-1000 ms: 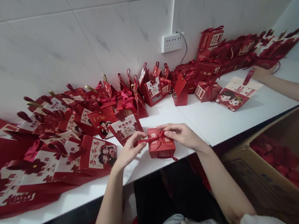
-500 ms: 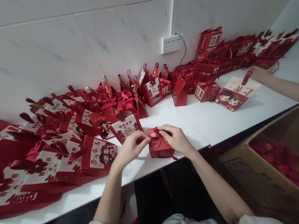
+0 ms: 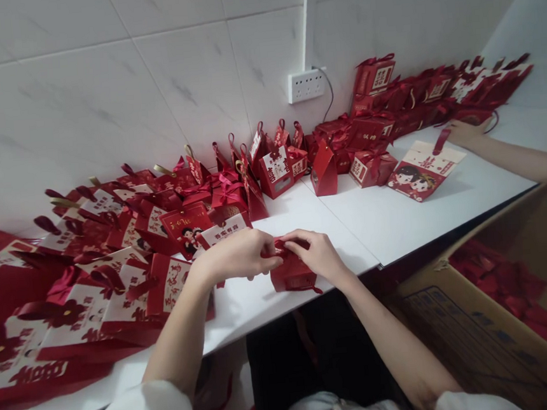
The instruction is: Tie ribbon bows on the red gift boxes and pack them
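Observation:
A small red gift box [image 3: 293,276] stands near the front edge of the white counter [image 3: 390,220]. Both my hands meet over its top. My left hand [image 3: 239,254] has its fingers curled and pinches the red ribbon [image 3: 276,248] on the box lid. My right hand [image 3: 315,252] is closed on the same ribbon from the other side. A loose ribbon tail hangs at the box's lower right. The box top is mostly hidden by my fingers.
Many red gift boxes and flat red-and-white cards [image 3: 94,291] crowd the counter's left and back. Another person's hand [image 3: 463,132] rests on a flat card [image 3: 423,169] at the far right. An open cardboard carton [image 3: 504,319] with red items sits lower right. A wall socket [image 3: 305,85] hangs above.
My hands have drawn together over the box top, the left moving right onto the ribbon. The stretched ribbon is now bunched under my fingers. The view has shifted slightly.

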`<state>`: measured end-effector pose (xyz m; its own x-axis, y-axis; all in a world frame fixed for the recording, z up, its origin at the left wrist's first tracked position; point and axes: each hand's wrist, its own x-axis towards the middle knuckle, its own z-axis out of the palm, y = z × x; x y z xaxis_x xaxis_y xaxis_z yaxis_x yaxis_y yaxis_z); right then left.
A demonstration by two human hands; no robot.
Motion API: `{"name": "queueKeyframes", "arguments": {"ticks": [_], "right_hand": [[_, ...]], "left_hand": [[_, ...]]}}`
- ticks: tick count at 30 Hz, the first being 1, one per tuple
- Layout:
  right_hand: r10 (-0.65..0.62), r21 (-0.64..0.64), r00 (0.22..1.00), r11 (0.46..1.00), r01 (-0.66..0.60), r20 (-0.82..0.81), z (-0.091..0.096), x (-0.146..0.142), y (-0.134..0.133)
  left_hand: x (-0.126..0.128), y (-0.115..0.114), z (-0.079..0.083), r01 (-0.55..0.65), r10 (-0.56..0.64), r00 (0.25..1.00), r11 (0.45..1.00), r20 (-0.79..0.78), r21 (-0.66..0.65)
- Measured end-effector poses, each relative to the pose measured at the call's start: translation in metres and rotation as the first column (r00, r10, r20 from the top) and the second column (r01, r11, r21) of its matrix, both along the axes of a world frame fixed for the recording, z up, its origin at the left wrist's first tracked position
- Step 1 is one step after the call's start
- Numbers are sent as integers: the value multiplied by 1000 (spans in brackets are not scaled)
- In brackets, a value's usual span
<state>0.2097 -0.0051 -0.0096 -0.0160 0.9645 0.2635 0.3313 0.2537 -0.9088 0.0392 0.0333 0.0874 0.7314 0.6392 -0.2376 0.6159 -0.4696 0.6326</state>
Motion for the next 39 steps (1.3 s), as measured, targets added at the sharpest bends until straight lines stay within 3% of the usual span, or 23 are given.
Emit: {"name": "queueKeyframes", "arguments": {"ticks": [6, 13, 19, 27, 34, 39], "right_hand": [[8, -9, 1000, 1000, -8, 15, 2, 0, 0], [10, 1, 1000, 1000, -10, 18, -1, 0, 2], [27, 6, 999, 1000, -27, 21, -2, 0, 3], [82, 34, 992, 996, -79, -99, -6, 3, 2], [-88, 85, 982, 991, 103, -168, -16, -2, 0], [-195, 80, 957, 973, 216, -213, -18, -8, -1]], "left_hand": [[1, 7, 8, 99, -98, 995, 954, -18, 282], [7, 20, 7, 186, -183, 982, 928, -40, 323], [13, 35, 2, 211, -239, 968, 942, 79, 263], [16, 42, -32, -36, -7, 976, 980, 220, 194], [8, 29, -73, -171, 92, 902, 973, 421, 155], [6, 19, -86, -193, 89, 871, 966, 484, 170]]}}
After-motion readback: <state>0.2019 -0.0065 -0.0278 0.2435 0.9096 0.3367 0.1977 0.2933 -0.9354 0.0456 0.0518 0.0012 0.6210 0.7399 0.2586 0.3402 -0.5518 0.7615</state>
